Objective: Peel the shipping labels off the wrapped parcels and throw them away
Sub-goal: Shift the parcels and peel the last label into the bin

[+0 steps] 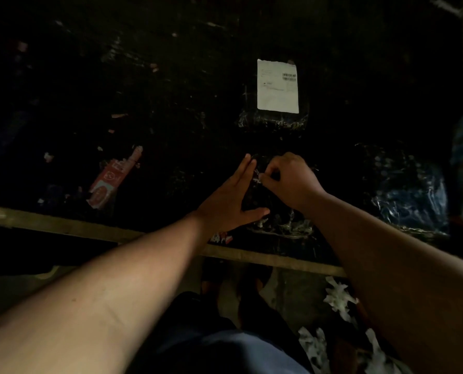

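A dark plastic-wrapped parcel (276, 225) lies at the near edge of the black table, mostly under my hands. My left hand (230, 201) presses flat on it with straight fingers. My right hand (289, 179) has curled fingers and pinches a small whitish scrap of label (257, 176) at the parcel's top. Farther back lies a second wrapped parcel (273, 122) with a full white shipping label (277, 86) stuck on it. A third shiny wrapped parcel (411, 195) sits to the right, without a visible label.
A red and white carton (111, 179) lies on the table to the left, among small scraps. The table's wooden front edge (63, 225) runs across. Torn white label pieces (338, 300) lie on the floor at lower right, beside my feet.
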Action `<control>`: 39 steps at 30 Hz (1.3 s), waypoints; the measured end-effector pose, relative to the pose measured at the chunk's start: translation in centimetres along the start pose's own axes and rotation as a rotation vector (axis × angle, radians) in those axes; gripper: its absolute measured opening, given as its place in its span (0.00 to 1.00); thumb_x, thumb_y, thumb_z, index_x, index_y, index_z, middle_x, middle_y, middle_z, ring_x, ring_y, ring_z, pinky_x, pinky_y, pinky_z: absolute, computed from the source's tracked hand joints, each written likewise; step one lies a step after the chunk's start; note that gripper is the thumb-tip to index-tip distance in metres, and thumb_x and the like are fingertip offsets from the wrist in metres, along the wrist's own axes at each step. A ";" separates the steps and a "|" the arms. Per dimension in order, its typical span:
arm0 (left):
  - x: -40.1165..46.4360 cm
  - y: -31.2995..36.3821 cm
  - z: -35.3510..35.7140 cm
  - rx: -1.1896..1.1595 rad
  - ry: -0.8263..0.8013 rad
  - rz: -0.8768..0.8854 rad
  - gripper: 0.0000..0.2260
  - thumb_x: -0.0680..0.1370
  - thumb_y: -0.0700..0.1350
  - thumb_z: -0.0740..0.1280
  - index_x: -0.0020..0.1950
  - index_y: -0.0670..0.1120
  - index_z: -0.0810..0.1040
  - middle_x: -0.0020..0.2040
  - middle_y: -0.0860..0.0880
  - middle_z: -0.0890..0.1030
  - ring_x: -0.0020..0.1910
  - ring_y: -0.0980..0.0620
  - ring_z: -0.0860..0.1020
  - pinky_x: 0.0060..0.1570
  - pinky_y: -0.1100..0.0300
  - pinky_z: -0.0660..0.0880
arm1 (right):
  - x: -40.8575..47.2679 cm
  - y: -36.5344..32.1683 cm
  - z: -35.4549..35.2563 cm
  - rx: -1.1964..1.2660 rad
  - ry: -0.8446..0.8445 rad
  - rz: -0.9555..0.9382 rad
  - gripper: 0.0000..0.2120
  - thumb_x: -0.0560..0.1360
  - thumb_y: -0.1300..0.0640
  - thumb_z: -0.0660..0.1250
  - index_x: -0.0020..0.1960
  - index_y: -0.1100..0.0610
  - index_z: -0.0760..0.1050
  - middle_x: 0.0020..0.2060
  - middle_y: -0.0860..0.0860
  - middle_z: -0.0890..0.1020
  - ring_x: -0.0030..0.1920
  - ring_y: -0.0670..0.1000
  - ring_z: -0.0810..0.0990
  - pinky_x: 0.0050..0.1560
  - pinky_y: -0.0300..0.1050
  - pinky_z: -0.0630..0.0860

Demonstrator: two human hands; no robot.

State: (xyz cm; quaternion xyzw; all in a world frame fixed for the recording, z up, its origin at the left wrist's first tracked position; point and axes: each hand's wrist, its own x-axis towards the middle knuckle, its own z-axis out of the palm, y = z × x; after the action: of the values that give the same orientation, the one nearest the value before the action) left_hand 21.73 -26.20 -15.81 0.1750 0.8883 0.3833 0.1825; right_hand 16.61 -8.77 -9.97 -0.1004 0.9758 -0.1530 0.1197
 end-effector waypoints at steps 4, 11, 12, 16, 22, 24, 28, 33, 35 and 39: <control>0.0 0.0 -0.1 -0.011 -0.003 -0.007 0.48 0.77 0.65 0.67 0.81 0.53 0.36 0.80 0.58 0.31 0.79 0.59 0.41 0.74 0.61 0.47 | 0.3 -0.9 -0.1 -0.076 0.005 0.023 0.11 0.76 0.45 0.65 0.45 0.53 0.77 0.47 0.55 0.76 0.51 0.55 0.75 0.46 0.44 0.68; 0.1 0.0 0.0 -0.010 -0.023 -0.017 0.48 0.76 0.66 0.66 0.81 0.54 0.35 0.79 0.60 0.30 0.80 0.56 0.43 0.74 0.59 0.49 | 0.4 -1.6 -0.2 -0.110 0.004 0.047 0.14 0.77 0.47 0.63 0.46 0.57 0.78 0.48 0.57 0.78 0.52 0.57 0.76 0.48 0.45 0.69; 0.1 0.0 0.0 -0.020 -0.028 -0.017 0.48 0.76 0.66 0.66 0.81 0.54 0.34 0.79 0.61 0.29 0.80 0.56 0.44 0.75 0.57 0.50 | 0.6 -1.6 -0.2 -0.103 -0.002 0.055 0.14 0.77 0.47 0.63 0.45 0.56 0.78 0.47 0.57 0.78 0.51 0.57 0.77 0.46 0.45 0.69; 0.2 -0.2 0.0 -0.024 -0.039 -0.020 0.49 0.76 0.67 0.66 0.80 0.55 0.33 0.78 0.62 0.28 0.81 0.54 0.45 0.76 0.54 0.54 | 0.9 -1.1 -0.1 -0.063 -0.033 0.082 0.12 0.77 0.47 0.63 0.43 0.55 0.78 0.46 0.57 0.77 0.48 0.57 0.77 0.41 0.43 0.67; 0.2 -0.2 0.0 -0.018 -0.037 -0.022 0.49 0.76 0.66 0.66 0.81 0.55 0.34 0.78 0.61 0.29 0.81 0.54 0.45 0.75 0.56 0.52 | 1.0 -1.1 0.2 -0.121 -0.041 0.056 0.12 0.77 0.47 0.62 0.47 0.55 0.78 0.49 0.58 0.77 0.50 0.58 0.77 0.44 0.45 0.71; 0.2 -0.2 0.0 -0.024 -0.042 -0.018 0.49 0.76 0.66 0.66 0.81 0.54 0.34 0.78 0.61 0.29 0.81 0.54 0.45 0.75 0.56 0.52 | 1.1 -0.9 0.0 -0.109 -0.045 0.042 0.12 0.77 0.48 0.62 0.49 0.56 0.79 0.50 0.58 0.77 0.50 0.59 0.77 0.44 0.45 0.71; 0.2 -0.3 0.0 -0.032 -0.021 -0.001 0.48 0.77 0.65 0.67 0.82 0.53 0.36 0.79 0.60 0.30 0.81 0.54 0.45 0.75 0.56 0.52 | 0.2 0.0 0.0 -0.036 -0.056 0.001 0.07 0.73 0.45 0.69 0.44 0.47 0.76 0.47 0.52 0.74 0.48 0.52 0.74 0.42 0.41 0.68; 0.0 -0.3 0.0 -0.016 -0.005 0.005 0.48 0.77 0.65 0.66 0.82 0.52 0.37 0.80 0.59 0.32 0.80 0.54 0.45 0.72 0.61 0.48 | -0.6 -0.5 1.0 -0.052 0.016 0.021 0.06 0.75 0.45 0.67 0.43 0.46 0.78 0.45 0.48 0.74 0.50 0.50 0.73 0.49 0.44 0.72; -0.1 -0.3 0.0 -0.024 0.002 0.007 0.48 0.77 0.65 0.67 0.82 0.51 0.38 0.80 0.58 0.33 0.80 0.57 0.44 0.73 0.62 0.47 | -0.9 -1.1 1.5 -0.037 0.034 0.071 0.07 0.76 0.47 0.64 0.43 0.47 0.78 0.45 0.49 0.77 0.50 0.52 0.76 0.49 0.48 0.76; -0.1 0.1 -0.3 0.037 -0.025 -0.009 0.48 0.76 0.66 0.65 0.82 0.51 0.37 0.80 0.58 0.31 0.78 0.60 0.41 0.72 0.62 0.44 | -1.2 -2.5 0.6 -0.108 -0.012 0.117 0.12 0.79 0.54 0.60 0.55 0.58 0.78 0.55 0.55 0.76 0.58 0.55 0.73 0.57 0.52 0.74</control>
State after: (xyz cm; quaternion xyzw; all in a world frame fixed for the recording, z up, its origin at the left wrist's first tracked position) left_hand 21.71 -26.33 -15.54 0.1790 0.8937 0.3639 0.1921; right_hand 18.29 -10.99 -9.52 -0.0505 0.9861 -0.0924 0.1286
